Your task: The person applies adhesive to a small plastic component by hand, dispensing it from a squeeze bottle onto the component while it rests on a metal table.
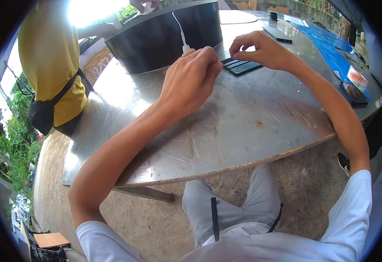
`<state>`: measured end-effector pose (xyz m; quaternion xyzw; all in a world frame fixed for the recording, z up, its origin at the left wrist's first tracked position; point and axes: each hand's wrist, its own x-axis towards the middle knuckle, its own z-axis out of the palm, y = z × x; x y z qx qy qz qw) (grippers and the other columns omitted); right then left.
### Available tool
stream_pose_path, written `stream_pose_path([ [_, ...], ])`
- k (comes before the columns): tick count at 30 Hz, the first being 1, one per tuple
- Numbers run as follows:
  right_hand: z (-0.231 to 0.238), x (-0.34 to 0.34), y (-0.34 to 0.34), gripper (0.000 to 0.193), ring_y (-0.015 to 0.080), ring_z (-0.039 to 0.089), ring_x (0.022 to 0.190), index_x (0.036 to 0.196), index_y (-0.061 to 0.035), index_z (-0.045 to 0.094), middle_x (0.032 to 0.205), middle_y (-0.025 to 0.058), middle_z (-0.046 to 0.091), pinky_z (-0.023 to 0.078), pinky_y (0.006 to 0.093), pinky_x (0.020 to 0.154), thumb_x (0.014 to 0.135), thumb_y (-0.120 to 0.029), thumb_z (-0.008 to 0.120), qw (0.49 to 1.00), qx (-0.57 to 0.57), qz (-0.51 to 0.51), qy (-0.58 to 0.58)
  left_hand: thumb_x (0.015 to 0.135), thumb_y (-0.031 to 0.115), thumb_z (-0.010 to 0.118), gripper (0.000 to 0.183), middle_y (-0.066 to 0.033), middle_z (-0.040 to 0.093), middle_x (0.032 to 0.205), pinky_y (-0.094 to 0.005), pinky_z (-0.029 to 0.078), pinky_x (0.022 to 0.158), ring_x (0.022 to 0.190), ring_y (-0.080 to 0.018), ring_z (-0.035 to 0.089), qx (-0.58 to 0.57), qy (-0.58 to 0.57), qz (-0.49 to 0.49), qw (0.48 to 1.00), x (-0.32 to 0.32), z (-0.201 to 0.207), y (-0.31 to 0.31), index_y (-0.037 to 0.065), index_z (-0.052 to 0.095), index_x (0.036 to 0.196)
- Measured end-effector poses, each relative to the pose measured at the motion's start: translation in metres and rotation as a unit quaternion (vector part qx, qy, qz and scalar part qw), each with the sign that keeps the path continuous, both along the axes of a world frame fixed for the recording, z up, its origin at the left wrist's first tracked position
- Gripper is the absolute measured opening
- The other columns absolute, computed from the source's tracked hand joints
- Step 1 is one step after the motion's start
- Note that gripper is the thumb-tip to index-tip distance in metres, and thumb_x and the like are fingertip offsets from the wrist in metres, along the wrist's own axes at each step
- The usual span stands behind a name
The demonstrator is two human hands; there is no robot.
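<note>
My left hand (191,77) is closed, its thumb and fingers pressed together above the metal table. Just past its knuckles rises the white end of a white cable (185,47); whether my hand grips it is hidden. Opposite, my right hand (261,51) pinches with thumb and forefinger at a thin black strip (228,60) that spans the gap between my two hands. Under the right fingertips lies a flat dark rectangular thing (242,68) with pale stripes, possibly a phone.
A large curved black panel (165,37) stands on the metal table (226,126). Behind it a person in a yellow garment (51,56) holds something white. Towards the far right lie a slim grey device (278,34), a blue sheet (330,50) and a dark phone-like slab (353,94).
</note>
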<state>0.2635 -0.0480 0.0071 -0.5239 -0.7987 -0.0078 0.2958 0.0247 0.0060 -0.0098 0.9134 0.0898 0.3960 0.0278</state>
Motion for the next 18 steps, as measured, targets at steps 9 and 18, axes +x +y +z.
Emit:
stream_pose_path([
  [9, 0.001, 0.004, 0.004, 0.036, 0.0101, 0.04, 0.063, 0.073, -0.0013, 0.049, 0.064, 0.0015, 0.042, 0.037, 0.0294, 0.058, 0.096, -0.027, 0.061, 1.0, -0.001, -0.011, 0.019, 0.103, 0.021, 0.054, 0.025, -0.0139, 0.048, 0.065, -0.038, 0.038, 0.058, 0.058, -0.0254, 0.042, -0.026, 0.044, 0.044, 0.998, -0.003, 0.004, -0.001, 0.001, 0.051, 0.088],
  [18, -0.004, 0.013, 0.003, 0.02, 0.0215, 0.062, 0.085, 0.089, -0.0011, 0.069, 0.087, 0.008, 0.07, 0.047, 0.0384, 0.085, 0.088, -0.021, 0.07, 0.997, -0.014, -0.035, -0.072, 0.099, 0.013, 0.06, 0.015, -0.0104, 0.054, 0.067, -0.0345, 0.041, 0.059, 0.059, -0.0196, 0.047, -0.047, 0.009, 0.003, 0.999, 0.0, -0.002, 0.007, 0.001, 0.054, 0.093],
])
